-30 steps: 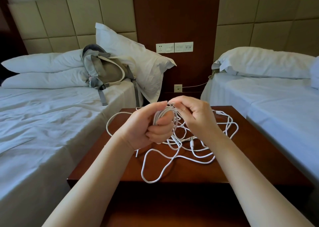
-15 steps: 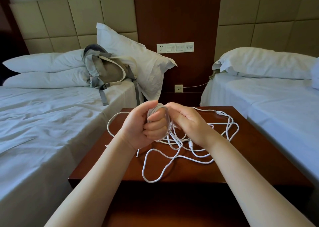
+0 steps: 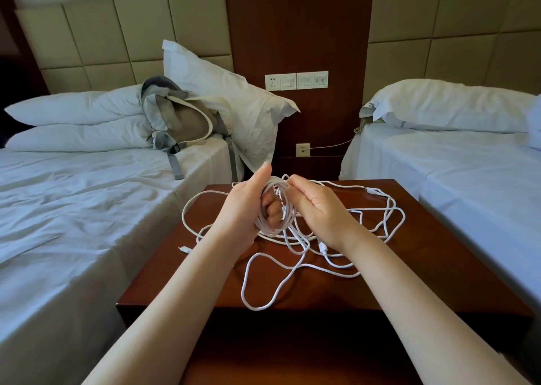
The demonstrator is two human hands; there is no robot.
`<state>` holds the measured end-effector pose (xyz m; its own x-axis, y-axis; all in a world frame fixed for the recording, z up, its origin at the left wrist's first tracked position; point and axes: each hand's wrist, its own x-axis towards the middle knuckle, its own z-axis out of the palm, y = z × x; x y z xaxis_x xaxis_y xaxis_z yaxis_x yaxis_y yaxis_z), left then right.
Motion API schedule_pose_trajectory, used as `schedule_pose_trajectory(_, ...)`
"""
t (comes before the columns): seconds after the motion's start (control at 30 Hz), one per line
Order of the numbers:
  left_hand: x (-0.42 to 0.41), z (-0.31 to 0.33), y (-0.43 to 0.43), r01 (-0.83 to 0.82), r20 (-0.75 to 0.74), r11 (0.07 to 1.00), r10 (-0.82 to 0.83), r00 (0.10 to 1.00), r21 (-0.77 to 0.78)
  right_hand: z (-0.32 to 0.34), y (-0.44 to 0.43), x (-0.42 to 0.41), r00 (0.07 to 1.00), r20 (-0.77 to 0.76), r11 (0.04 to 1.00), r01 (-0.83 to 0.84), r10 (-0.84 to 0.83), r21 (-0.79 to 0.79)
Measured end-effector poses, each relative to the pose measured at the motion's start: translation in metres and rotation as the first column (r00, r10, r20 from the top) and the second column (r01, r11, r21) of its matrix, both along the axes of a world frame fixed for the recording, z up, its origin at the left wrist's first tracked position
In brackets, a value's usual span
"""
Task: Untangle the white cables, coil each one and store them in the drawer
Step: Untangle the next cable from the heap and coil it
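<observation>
A tangle of white cables [image 3: 328,256] lies spread over the dark wooden nightstand [image 3: 439,256]. My left hand [image 3: 248,209] holds a coil of white cable [image 3: 281,209] wound round its curled fingers, thumb pointing up. Just right of it, my right hand [image 3: 316,209] pinches a strand at the top of that coil. Both hands hover above the back half of the nightstand. Loose loops trail from the coil down to the front edge and out to the right. No drawer shows in this view.
A bed with white sheets [image 3: 73,209] flanks the nightstand on the left, with pillows and a grey backpack [image 3: 181,121] on it. Another white bed [image 3: 468,174] stands on the right. Wall sockets [image 3: 295,80] sit on the wooden panel behind.
Both hands have shifted a little lower and left. My left thumb has lifted upright, and my right hand has carried the strand round the coil to its top.
</observation>
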<state>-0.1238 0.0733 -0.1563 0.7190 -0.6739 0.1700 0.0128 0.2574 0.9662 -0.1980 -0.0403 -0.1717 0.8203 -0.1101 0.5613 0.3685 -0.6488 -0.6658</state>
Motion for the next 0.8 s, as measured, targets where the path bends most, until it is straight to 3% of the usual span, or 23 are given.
schedule_pose_trajectory(0.1, -0.009, -0.001, -0.001, -0.306, 0.214, 0.949, 0.285, 0.934, 0.07, -0.001, 0.0, 0.001, 0.997, 0.033, 0.995, 0.067, -0.065, -0.069)
schedule_pose_trajectory(0.2, -0.008, -0.005, -0.003, -0.474, 0.425, 0.88, 0.428, 0.798, 0.005, -0.001, -0.001, 0.0, 0.995, 0.047, 0.986, 0.097, -0.091, -0.134)
schedule_pose_trajectory(0.3, 0.0, -0.011, 0.0, -0.544, 0.639, 0.838, 0.442, 0.63, -0.042, 0.002, -0.004, -0.002, 0.994, 0.005, 0.972, 0.107, -0.108, -0.211)
schedule_pose_trajectory(0.37, 0.001, -0.013, 0.002, -0.507, 0.694, 0.861, 0.385, 0.608, -0.034, 0.004, -0.006, -0.003, 0.992, -0.027, 0.96, 0.108, -0.119, -0.259)
schedule_pose_trajectory(0.47, 0.0, -0.015, 0.002, -0.48, 0.739, 0.877, 0.341, 0.581, -0.027, 0.006, -0.01, -0.004, 0.991, -0.054, 0.952, 0.101, -0.121, -0.289)
schedule_pose_trajectory(0.57, 0.0, -0.019, -0.001, -0.516, 0.711, 0.853, 0.414, 0.568, -0.085, 0.003, -0.006, -0.004, 0.993, -0.045, 0.962, 0.096, -0.111, -0.256)
schedule_pose_trajectory(0.8, 0.006, -0.025, -0.001, -0.63, 0.586, 0.726, 0.646, 0.488, -0.276, -0.003, 0.01, -0.002, 0.967, -0.227, 0.982, -0.074, 0.113, 0.172)
